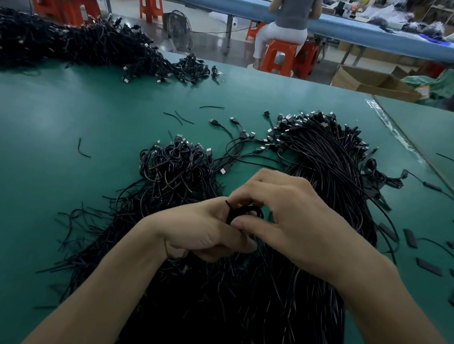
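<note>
A small coiled cable [244,213] is pinched by curled left hand [205,230] and right hand [295,217] fingers, while the large loose cable bundle [327,179] is judged still uncoiled.

**My two bare hands and arms**

My left hand [203,229] and my right hand [297,219] are bare. So are my left forearm [110,292] and my right forearm [399,304], uncovered all the way down to the lower edge of the view. Both arms look smooth. They are broad near that edge and narrow toward the wrists, a swelling the wide lens adds. A short fold of skin crosses my left wrist [166,245] under the base of the thumb. On my right hand the knuckles [281,179] stand up as a row of soft, rounded bumps. My fingers are slim, and their nails are mostly out of sight.
</note>
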The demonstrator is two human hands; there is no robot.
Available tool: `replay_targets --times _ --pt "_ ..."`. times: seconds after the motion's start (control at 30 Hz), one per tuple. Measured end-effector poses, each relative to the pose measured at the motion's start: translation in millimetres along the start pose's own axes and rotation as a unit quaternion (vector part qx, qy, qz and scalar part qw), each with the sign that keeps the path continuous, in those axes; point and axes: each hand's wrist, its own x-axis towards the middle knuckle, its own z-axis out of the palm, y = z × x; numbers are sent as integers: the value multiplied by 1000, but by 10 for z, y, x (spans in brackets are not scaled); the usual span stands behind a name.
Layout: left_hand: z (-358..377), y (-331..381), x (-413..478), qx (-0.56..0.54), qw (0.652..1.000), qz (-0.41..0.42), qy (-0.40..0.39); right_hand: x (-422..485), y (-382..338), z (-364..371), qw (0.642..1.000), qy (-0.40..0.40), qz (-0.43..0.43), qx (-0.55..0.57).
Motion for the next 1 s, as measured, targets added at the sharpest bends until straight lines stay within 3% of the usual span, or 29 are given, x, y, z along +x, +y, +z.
replay_targets --times 0.2,0.47,0.83,1.0 --pt "7 0 22 27 1000 -5 8 4 0 0 1000 -17 -2 2" --pt "29 -18 56 10 1000 2 24 43 -18 61 993 -18 -46 -109" --pt "59 -63 91 13 999 -23 43 50 8 70 988 -57 -52 -133" --pt "35 -44 100 -15 998 -4 61 19 22 129 987 -8 -78 -137"
